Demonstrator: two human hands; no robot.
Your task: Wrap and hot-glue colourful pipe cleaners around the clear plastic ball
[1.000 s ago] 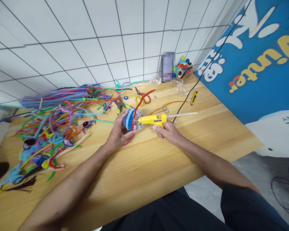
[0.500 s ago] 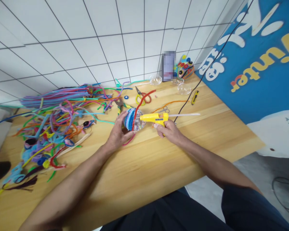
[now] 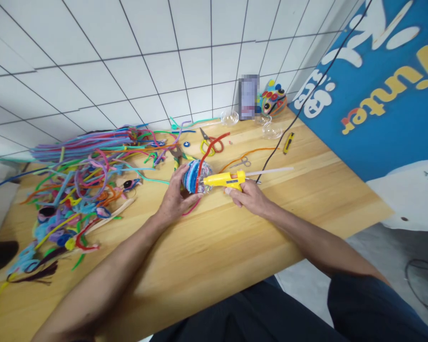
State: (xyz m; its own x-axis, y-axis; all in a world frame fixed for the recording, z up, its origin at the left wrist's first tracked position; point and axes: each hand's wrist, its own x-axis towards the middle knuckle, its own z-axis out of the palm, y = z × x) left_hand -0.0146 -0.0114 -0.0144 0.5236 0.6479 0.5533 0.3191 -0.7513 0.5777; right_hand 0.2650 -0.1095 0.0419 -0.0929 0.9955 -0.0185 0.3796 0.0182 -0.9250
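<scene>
My left hand [image 3: 174,195] is wrapped around a clear ball [image 3: 191,177] partly covered in blue and pink pipe cleaners. A red pipe cleaner [image 3: 214,146] runs along the edge of the covered part, its loose end sticking up and away to the right. In my right hand [image 3: 248,195] is a yellow hot glue gun [image 3: 224,180], with a long glue stick [image 3: 274,170] poking out of its back. The nozzle points left at the ball, close to the red pipe cleaner; whether it touches I cannot tell.
Loose pipe cleaners [image 3: 74,190] and a bundle [image 3: 89,142] lie at left. Behind the ball are pliers [image 3: 178,154] and scissors [image 3: 212,144]. Small scissors [image 3: 243,162], a utility knife [image 3: 288,143], clear half-shells [image 3: 272,130], a phone [image 3: 248,97] and a decorated ball [image 3: 273,101] lie farther right. A black cord [image 3: 288,126] crosses there.
My right hand has moved the glue gun slightly left and down, so its nozzle sits lower beside the red pipe cleaner. My left hand keeps its hold on the ball.
</scene>
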